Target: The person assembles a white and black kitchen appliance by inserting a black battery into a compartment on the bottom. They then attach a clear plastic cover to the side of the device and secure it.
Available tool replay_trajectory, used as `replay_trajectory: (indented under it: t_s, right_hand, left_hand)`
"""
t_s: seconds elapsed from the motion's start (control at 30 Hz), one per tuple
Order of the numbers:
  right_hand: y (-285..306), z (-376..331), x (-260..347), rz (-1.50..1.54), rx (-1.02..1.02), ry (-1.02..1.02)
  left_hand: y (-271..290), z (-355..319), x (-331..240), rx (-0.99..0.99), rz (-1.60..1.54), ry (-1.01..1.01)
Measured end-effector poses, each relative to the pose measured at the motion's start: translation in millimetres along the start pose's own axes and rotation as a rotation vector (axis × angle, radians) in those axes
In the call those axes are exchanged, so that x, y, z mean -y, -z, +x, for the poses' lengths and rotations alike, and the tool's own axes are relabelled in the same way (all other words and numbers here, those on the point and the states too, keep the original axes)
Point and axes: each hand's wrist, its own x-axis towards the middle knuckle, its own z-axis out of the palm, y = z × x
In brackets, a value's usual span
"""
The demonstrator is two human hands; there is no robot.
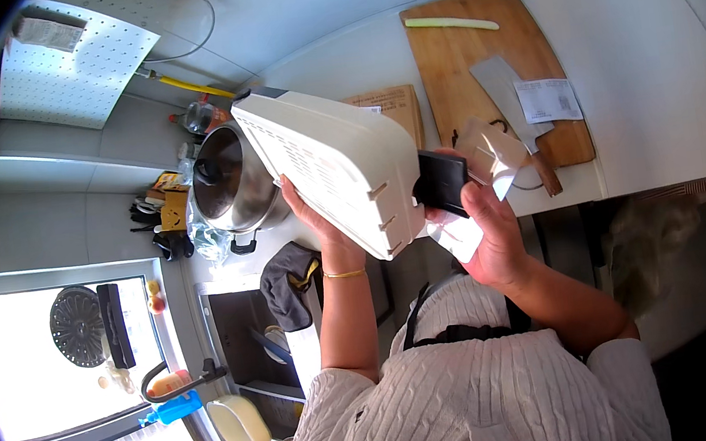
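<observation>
I hold a white boxy appliance (336,160) with rows of vent holes tilted up over the counter. My left hand (316,223) grips its lower side, a gold bangle on the wrist. My right hand (490,234) is closed on a black part (444,180) at the appliance's end, together with crumpled white wrapping (492,157). Behind it lies a wooden cutting board (463,72) with a cleaver (508,97), a slip of paper (548,99) and a pale green vegetable strip (452,24).
A steel pot with lid (227,179) stands left of the appliance. A brown cardboard box (396,103) lies behind it. A dark cloth (290,282) hangs by the sink (237,325). The white counter (666,90) stretches right. A bright window (61,375) is at the left.
</observation>
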Motion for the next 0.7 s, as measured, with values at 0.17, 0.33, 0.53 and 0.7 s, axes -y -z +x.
replay_trajectory:
  t_s: [0.17, 0.33, 0.53, 0.7]
  right_hand:
    - [41, -3, -9, 0.173, -0.064, -0.060]
    - [64, -1, -18, 0.168, -0.040, -0.124]
    - [99, -7, -29, 0.146, 0.021, -0.113]
    - [102, -8, -27, 0.015, -0.099, -0.134]
  left_hand:
    - [-11, 0, -2, -0.082, 0.115, -0.230]
    - [-14, -3, -7, -0.075, 0.007, -0.297]
    - [-13, -6, -7, -0.060, 0.124, -0.442]
    - [4, 2, -1, -0.082, 0.019, -0.373]
